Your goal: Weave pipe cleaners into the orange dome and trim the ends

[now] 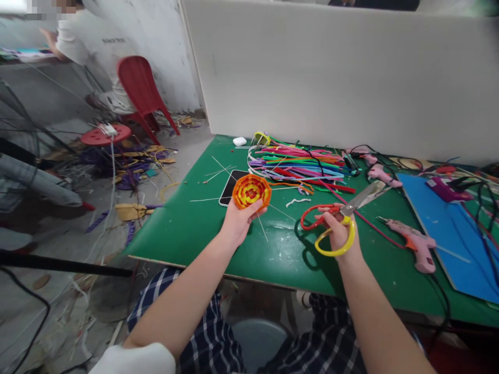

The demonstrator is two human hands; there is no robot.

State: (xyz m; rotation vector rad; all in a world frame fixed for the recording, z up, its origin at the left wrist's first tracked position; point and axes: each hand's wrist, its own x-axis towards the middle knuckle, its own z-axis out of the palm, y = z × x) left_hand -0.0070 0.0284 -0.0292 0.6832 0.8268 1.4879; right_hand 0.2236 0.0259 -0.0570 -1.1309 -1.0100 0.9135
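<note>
Between the thumb and fingers of my left hand (237,221) is a round orange, yellow and red woven disc (251,192), its face turned toward me. It partly covers a phone (226,191) lying on the green table. My right hand (341,234) grips scissors (349,209) with one red and one yellow handle loop. Their blades point up and to the right, away from the disc. Past my hands lies a bundle of many-coloured pipe cleaners (300,162). A short white curly piece (298,202) rests on the table between the two hands.
To the right, a pink glue gun (415,244) lies beside a blue board (440,223). A purple power strip (448,189) and black cables sit behind it. A white panel (331,78) borders the table's back. At far left, a person sits on a red chair (142,85).
</note>
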